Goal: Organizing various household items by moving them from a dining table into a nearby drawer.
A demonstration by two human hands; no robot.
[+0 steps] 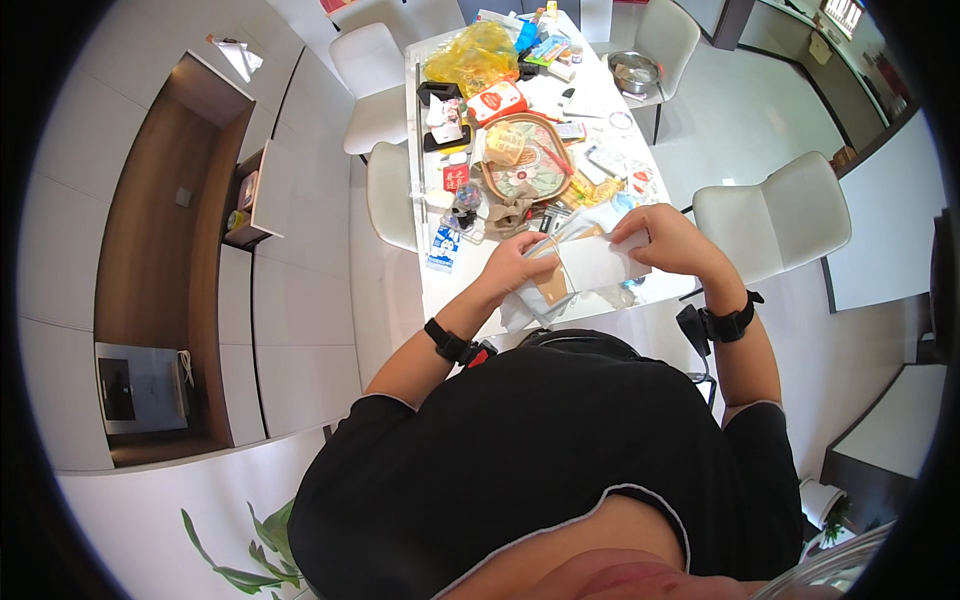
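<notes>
At the near end of the cluttered table, my right hand (666, 241) pinches the top right part of a white sheet of paper or card (600, 264). My left hand (517, 264) grips a brown cardboard piece (553, 285) at its left side, thumb on top. Pale grey-blue folded fabric or soft packaging (521, 309) lies under the cardboard and hangs towards the table's near edge. A thin whitish cord or strip (564, 266) crosses the cardboard beside the white sheet. What my left fingers touch underneath is hidden.
The white table (450, 289) also bears a floral tray (540, 154), a crumpled brown cloth (511, 215), a blue-and-white packet (444, 246), a red-and-white tissue pack (496, 100) and a yellow plastic bag (476, 60). Pale chairs (772, 210) stand around it; one holds a metal bowl (634, 73).
</notes>
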